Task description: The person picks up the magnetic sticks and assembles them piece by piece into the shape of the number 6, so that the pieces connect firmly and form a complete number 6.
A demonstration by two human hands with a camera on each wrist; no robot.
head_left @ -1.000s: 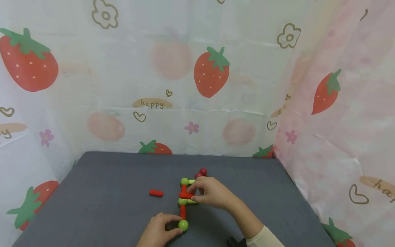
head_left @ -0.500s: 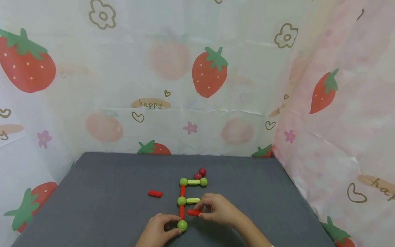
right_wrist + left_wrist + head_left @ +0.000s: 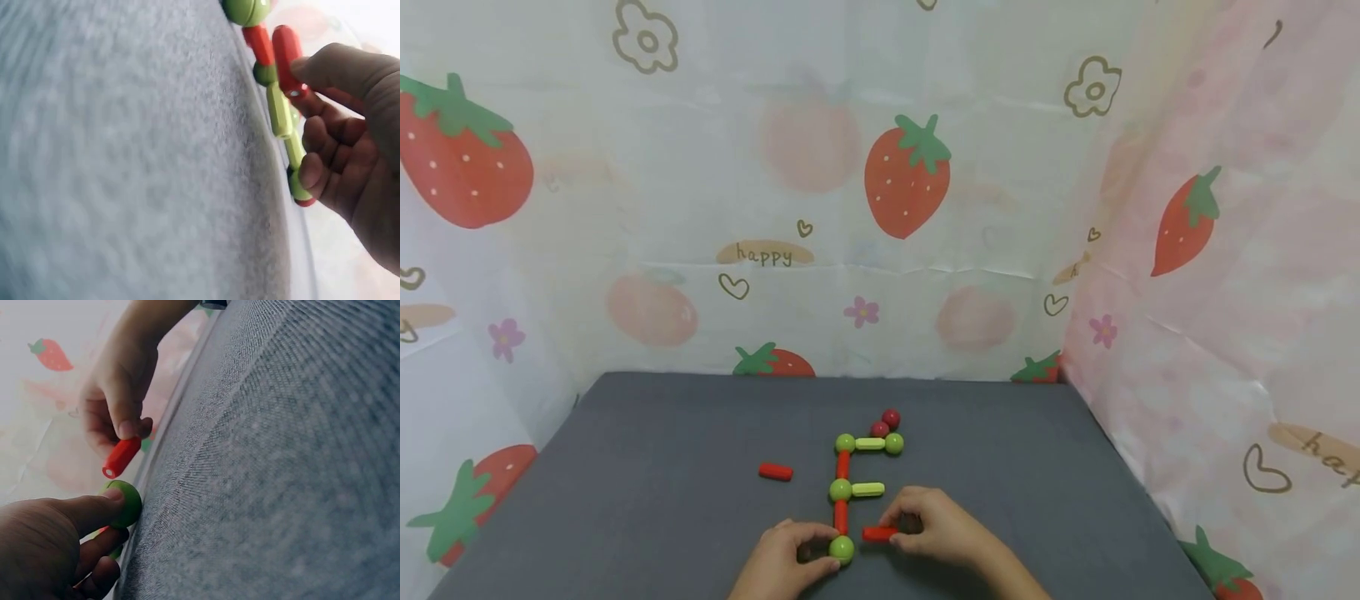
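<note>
On the grey table lies a figure of green balls joined by red and yellow-green rods, shaped like a letter F. My left hand (image 3: 784,560) pinches the nearest green ball (image 3: 842,549) between thumb and fingers; a red rod (image 3: 841,517) runs from that ball to the middle green ball (image 3: 840,490). Just right of the nearest ball, my right hand (image 3: 942,527) holds a loose red rod (image 3: 879,534) between thumb and fingertips. In the left wrist view the rod's end, with a pale round centre, points at the ball with a small gap between them.
A yellow-green rod (image 3: 868,489) sticks out right from the middle ball, its right end free. Farther back, another yellow-green rod (image 3: 870,443) ends in a green ball (image 3: 894,443). Two dark red balls (image 3: 891,418) lie behind it. A spare red rod (image 3: 776,472) lies left.
My right hand has carried the loose red rod from over the middle of the figure toward me, to beside the nearest green ball. My left hand has kept its hold on that ball.
</note>
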